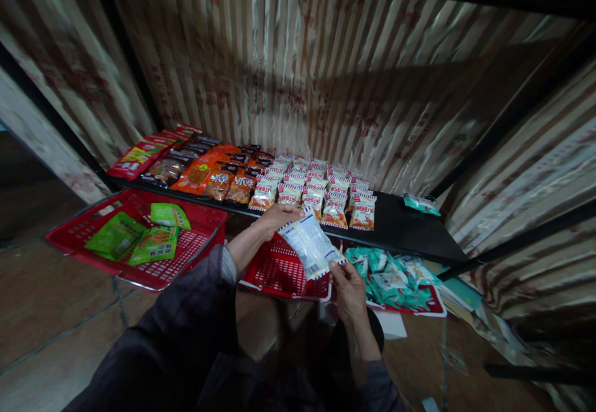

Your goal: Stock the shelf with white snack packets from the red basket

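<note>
A white snack bag (311, 242) with a striped edge is stretched between my two hands, its printed back with a barcode facing me. My left hand (275, 219) pinches its upper left corner. At the lower right corner, my right hand (349, 288) grips it between thumb and fingers. Directly below the bag is a red basket (272, 285). Just beyond my hands, rows of similar white snack bags (314, 200) stand on a black shelf (400, 229).
Orange snack bags (205, 173) and red bags (144, 153) fill the shelf's left part. One teal bag (421, 204) lies at its right end. A left basket (205, 235) holds green packets (156, 244); another basket (438, 303) holds teal bags (393, 280). Black posts (493, 151) flank the shelf.
</note>
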### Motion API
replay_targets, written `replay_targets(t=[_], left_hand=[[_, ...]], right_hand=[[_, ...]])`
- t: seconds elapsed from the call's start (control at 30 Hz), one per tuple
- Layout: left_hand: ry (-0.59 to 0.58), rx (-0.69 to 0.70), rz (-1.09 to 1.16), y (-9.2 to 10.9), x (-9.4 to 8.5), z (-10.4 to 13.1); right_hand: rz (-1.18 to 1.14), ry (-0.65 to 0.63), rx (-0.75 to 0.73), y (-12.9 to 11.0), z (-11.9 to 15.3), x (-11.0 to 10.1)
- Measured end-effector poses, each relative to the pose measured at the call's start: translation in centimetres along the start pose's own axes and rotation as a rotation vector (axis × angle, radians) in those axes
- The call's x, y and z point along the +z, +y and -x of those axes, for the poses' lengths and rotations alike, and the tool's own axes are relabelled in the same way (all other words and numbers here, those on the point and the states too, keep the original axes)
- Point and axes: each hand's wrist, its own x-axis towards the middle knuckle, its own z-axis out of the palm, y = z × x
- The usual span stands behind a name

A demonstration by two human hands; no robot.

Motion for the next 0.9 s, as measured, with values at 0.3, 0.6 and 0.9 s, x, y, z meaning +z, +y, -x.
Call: replay_targets(t=[0.3,0.6,0.9], left_hand=[[0.085,0.074,-0.08,-1.0,1.2,-0.4],[0.028,0.112,-0.131,-1.4,1.0,-0.4],[-0.008,0.112,-0.13,-1.5,0.8,-0.3]], right_hand=[[0.081,0.107,-0.096,-0.4,-0.3,-0.1],[0.136,0.15,-0.292,-0.5,-0.7,0.0],[0.295,0.13,-0.474,-0.9,0.4,0.2]])
